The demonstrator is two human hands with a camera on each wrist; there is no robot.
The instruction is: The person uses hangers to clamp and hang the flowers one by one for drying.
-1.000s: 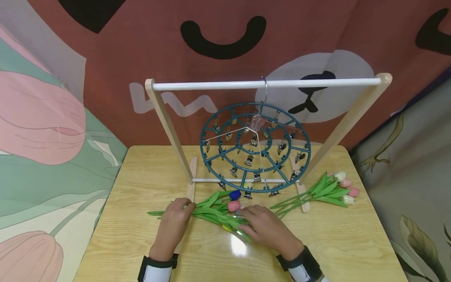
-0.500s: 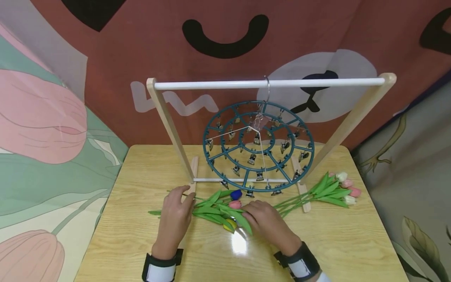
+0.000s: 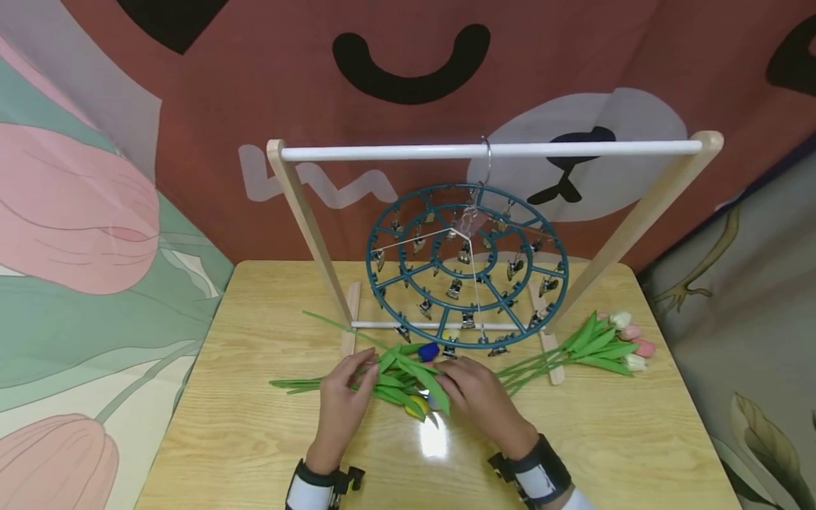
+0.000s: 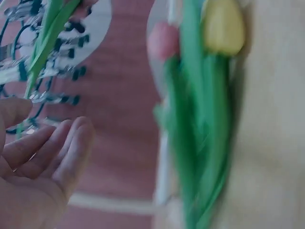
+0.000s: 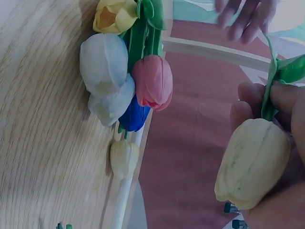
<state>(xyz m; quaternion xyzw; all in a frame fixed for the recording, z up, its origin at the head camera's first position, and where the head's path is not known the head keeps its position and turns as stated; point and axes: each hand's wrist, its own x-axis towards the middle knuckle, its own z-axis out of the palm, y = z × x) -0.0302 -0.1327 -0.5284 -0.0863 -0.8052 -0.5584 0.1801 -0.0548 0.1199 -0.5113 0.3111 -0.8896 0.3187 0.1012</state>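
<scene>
Pinching a cream tulip (image 5: 252,164) just below its bloom, the right hand (image 3: 481,397) is holding it above the table (image 3: 242,439), its fingers clamped on the stem. The stem is slanting toward the left hand (image 3: 347,398), whose fingers are spreading apart from the thumb beside it; whether they are touching it, one cannot tell.

Beneath and between the hands, a mixed tulip bunch (image 4: 205,124) is lying on the table with its stems pointing left. A yellow bloom (image 5: 114,16), two white blooms (image 5: 104,64), a pink bloom (image 5: 152,78) and a blue bloom (image 5: 135,117) are clustering at its head, while a pale yellow bloom (image 5: 125,157) is resting just beyond them.

To the right, a pink-and-white bunch (image 3: 596,343) is lying with its stems crossing the right foot of a wooden rack (image 3: 306,227). From the rack's white bar (image 3: 395,152), a round teal hanger (image 3: 505,303) with metal clips is hanging. Behind everything, a printed cloth (image 3: 268,85) is forming a red-brown backdrop.
</scene>
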